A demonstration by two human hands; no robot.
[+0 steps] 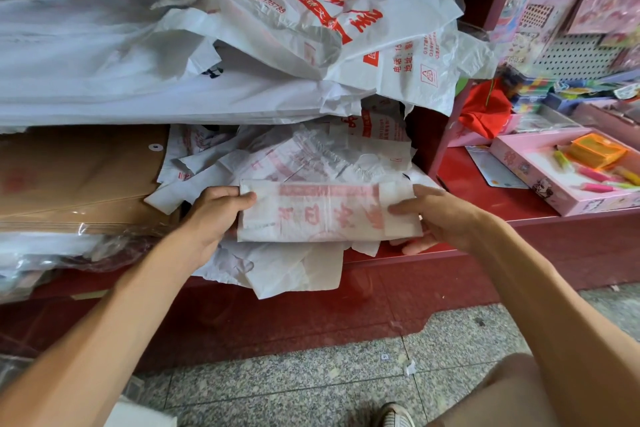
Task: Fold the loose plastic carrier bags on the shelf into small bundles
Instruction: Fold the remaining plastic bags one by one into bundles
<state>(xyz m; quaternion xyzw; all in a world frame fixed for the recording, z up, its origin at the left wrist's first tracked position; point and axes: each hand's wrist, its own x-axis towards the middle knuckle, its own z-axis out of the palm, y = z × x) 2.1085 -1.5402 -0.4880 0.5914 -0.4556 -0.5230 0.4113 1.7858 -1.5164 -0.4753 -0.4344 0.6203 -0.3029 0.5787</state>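
A white plastic bag with faded red print, folded into a flat rectangle (322,211), is held between both hands above the low red shelf (485,191). My left hand (214,215) grips its left end, thumb on top. My right hand (436,218) grips its right end, fingers underneath and thumb on top. Loose crumpled bags (294,156) lie behind and under it. A heap of white bags with red lettering (329,21) rests on the stack above.
Flat white bag stacks (104,73) and brown envelopes in plastic wrap (76,177) fill the left. A pink toy box (568,170) and pegboard packs (571,10) stand right. Grey speckled floor (311,374) lies below, with a shoe (394,416).
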